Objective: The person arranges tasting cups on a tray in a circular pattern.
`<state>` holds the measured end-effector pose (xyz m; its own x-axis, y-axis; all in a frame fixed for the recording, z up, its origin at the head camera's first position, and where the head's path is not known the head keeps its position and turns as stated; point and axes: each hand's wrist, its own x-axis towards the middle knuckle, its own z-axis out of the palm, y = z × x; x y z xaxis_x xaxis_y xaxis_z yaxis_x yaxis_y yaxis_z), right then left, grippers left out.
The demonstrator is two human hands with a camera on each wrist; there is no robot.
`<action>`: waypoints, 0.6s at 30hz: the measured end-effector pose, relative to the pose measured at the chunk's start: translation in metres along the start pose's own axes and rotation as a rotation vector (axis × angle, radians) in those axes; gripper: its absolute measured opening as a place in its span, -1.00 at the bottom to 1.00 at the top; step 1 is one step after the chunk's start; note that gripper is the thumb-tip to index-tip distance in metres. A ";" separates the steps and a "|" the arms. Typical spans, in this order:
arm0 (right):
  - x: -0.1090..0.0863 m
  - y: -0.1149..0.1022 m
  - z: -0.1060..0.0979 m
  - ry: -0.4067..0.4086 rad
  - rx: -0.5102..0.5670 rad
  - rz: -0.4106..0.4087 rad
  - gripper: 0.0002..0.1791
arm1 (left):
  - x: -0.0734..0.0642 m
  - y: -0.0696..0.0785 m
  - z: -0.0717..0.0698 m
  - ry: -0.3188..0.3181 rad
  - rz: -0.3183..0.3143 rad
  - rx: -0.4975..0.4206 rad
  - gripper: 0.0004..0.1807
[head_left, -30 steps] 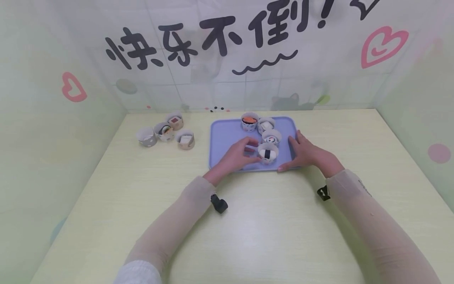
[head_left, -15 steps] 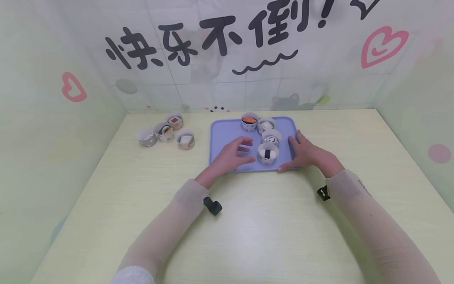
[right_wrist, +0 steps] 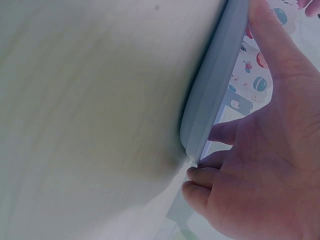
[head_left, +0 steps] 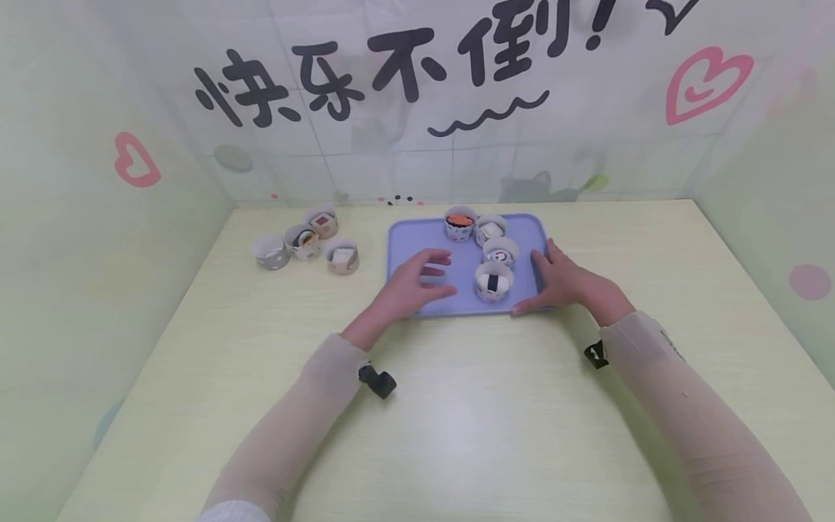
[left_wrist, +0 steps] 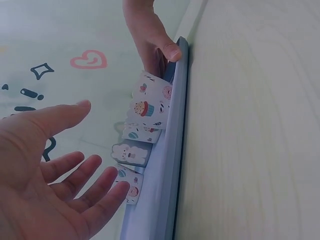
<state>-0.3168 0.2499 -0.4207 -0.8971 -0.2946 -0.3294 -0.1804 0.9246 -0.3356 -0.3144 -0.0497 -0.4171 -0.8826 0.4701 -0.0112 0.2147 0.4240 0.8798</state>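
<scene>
My left hand [head_left: 409, 286] hovers over the left part of the blue tray [head_left: 424, 235], fingers spread and holding nothing. My right hand [head_left: 566, 281] rests across the tray's front right corner, thumb on the front rim and fingers over the right rim. On the tray, paper cups run in a line from back to front. One holds an orange-topped sushi piece [head_left: 459, 220], another a white piece [head_left: 491, 231], then a round roll [head_left: 499, 257]. Frontmost is a cup with a white piece banded in black [head_left: 493, 283], between my hands. Printed cupcakes decorate a cup wall [left_wrist: 150, 104] in the left wrist view.
Several more paper cups stand left of the tray: a grey one [head_left: 270, 251], one with a dark-wrapped roll [head_left: 303, 241], one with a red-topped piece [head_left: 322, 222], and one with a white piece [head_left: 342, 257]. Walls enclose the pale wooden table [head_left: 457, 406] behind and at both sides.
My left hand has drawn away to the left from the frontmost cup, its fingers now apart from it. The right hand, tray and cups have stayed in place.
</scene>
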 end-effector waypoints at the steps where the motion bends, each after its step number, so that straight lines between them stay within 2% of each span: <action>1: 0.000 0.000 0.000 0.000 0.001 0.000 0.46 | -0.001 -0.001 -0.001 0.004 -0.004 -0.003 -0.29; 11: 0.001 0.000 0.000 -0.006 0.012 0.009 0.48 | -0.010 -0.006 -0.015 0.040 -0.028 -0.016 -0.27; 18: 0.001 0.000 0.001 -0.010 0.018 0.015 0.48 | -0.018 -0.007 -0.025 0.075 -0.020 -0.012 -0.28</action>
<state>-0.3178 0.2496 -0.4217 -0.8956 -0.2828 -0.3435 -0.1593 0.9247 -0.3459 -0.3108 -0.0805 -0.4114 -0.9156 0.4020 0.0067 0.1924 0.4234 0.8853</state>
